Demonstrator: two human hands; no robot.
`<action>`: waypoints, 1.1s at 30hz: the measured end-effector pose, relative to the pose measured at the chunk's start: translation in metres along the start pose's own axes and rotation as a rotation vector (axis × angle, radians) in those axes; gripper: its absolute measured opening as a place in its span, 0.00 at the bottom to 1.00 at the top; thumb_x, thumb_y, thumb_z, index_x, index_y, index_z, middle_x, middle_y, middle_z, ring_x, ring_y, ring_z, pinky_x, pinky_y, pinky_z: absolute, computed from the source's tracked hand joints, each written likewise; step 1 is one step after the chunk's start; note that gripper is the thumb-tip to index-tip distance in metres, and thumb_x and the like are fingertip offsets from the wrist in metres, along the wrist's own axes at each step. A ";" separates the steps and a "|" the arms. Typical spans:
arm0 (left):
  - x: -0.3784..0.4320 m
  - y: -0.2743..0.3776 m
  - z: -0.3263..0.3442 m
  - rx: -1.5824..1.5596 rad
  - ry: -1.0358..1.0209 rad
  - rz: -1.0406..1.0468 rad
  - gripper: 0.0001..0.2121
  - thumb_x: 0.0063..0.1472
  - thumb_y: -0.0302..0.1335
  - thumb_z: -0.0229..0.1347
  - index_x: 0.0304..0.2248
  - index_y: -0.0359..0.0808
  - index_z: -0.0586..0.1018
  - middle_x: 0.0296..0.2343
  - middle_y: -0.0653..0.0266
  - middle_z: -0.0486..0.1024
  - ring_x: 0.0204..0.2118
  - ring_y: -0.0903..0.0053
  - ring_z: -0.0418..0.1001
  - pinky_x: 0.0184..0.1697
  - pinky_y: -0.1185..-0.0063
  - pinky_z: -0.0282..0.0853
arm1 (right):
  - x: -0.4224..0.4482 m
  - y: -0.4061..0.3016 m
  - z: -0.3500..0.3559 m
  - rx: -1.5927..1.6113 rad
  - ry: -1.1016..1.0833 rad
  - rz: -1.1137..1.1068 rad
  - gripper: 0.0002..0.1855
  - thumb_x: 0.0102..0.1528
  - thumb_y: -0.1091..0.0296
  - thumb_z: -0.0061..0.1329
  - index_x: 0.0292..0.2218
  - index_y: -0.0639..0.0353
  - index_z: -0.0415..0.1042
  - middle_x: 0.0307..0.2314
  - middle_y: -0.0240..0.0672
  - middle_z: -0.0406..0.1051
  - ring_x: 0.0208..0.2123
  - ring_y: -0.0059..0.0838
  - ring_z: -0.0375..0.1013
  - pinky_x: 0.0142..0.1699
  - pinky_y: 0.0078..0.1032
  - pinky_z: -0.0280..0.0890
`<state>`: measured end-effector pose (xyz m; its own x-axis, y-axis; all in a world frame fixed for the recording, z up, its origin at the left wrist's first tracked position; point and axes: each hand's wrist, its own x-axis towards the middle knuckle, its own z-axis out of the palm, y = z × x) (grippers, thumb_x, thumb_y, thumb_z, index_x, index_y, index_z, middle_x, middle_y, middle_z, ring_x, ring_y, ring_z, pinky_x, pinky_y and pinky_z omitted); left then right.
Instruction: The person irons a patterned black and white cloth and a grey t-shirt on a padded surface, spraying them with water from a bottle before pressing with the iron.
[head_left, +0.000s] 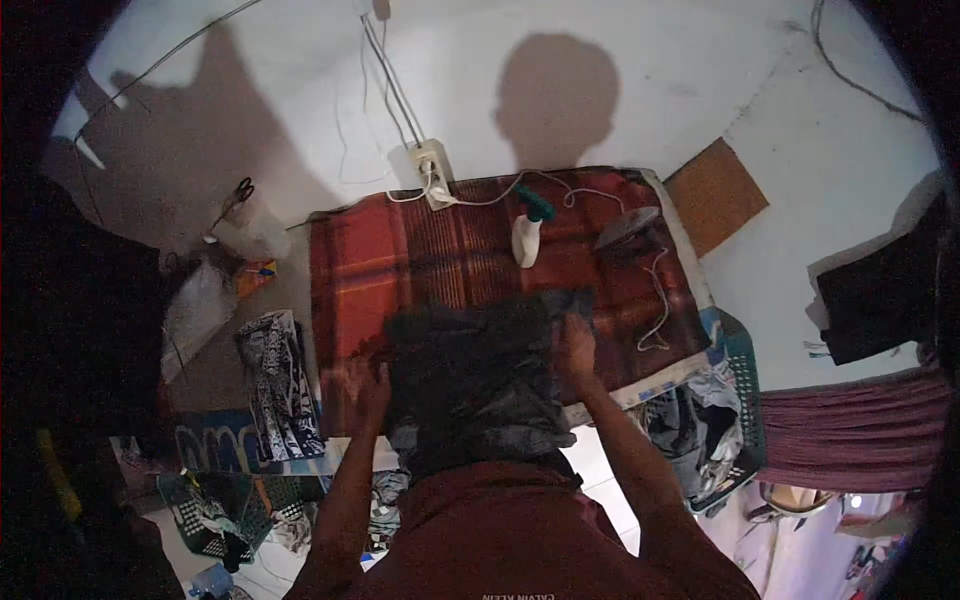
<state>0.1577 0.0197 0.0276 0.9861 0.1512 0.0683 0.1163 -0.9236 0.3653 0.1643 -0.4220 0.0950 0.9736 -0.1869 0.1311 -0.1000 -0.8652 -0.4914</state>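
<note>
A dark garment (472, 360) lies crumpled over the near edge of a red plaid cloth (360, 262), right in front of my body. At its far right corner my right hand (576, 349) grips the fabric. My left hand (371, 386) is at the garment's left edge, over the plaid cloth; dim light hides whether its fingers hold any fabric. Beyond the garment stands a white spray bottle (527, 240) with a green trigger head. A clothes iron (628, 229) with a pale cord rests at the far right of the cloth.
A power strip (431, 176) with plugged-in cords sits at the cloth's far edge. Folded black-and-white patterned fabric (279, 386) lies at left. Green baskets of clothes stand at right (742, 390) and lower left (206, 517). Brown board (716, 196) is against the wall.
</note>
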 end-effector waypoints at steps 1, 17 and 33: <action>0.009 -0.018 0.010 -0.233 -0.072 -0.132 0.27 0.69 0.42 0.52 0.60 0.33 0.68 0.58 0.43 0.66 0.60 0.48 0.64 0.63 0.56 0.58 | 0.024 -0.006 0.001 -0.018 0.071 -0.192 0.19 0.63 0.66 0.50 0.52 0.65 0.69 0.45 0.52 0.73 0.48 0.57 0.74 0.52 0.50 0.70; 0.024 0.095 -0.279 -0.558 0.226 0.080 0.21 0.74 0.40 0.48 0.53 0.30 0.71 0.47 0.54 0.73 0.52 0.69 0.70 0.57 0.71 0.63 | 0.124 -0.070 -0.197 0.129 -0.023 -0.547 0.17 0.60 0.60 0.56 0.45 0.61 0.70 0.39 0.49 0.74 0.42 0.55 0.74 0.46 0.49 0.67; 0.068 0.109 -0.488 -0.456 0.537 0.227 0.30 0.72 0.37 0.52 0.67 0.35 0.59 0.62 0.52 0.64 0.65 0.62 0.62 0.67 0.68 0.56 | 0.142 -0.196 -0.389 0.329 -0.010 -0.696 0.22 0.58 0.51 0.60 0.33 0.64 0.73 0.21 0.43 0.71 0.25 0.33 0.72 0.36 0.35 0.69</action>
<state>0.1797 0.1007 0.5251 0.7725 0.2333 0.5905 -0.2597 -0.7325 0.6292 0.2423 -0.4601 0.5451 0.7915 0.3559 0.4968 0.6014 -0.5985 -0.5293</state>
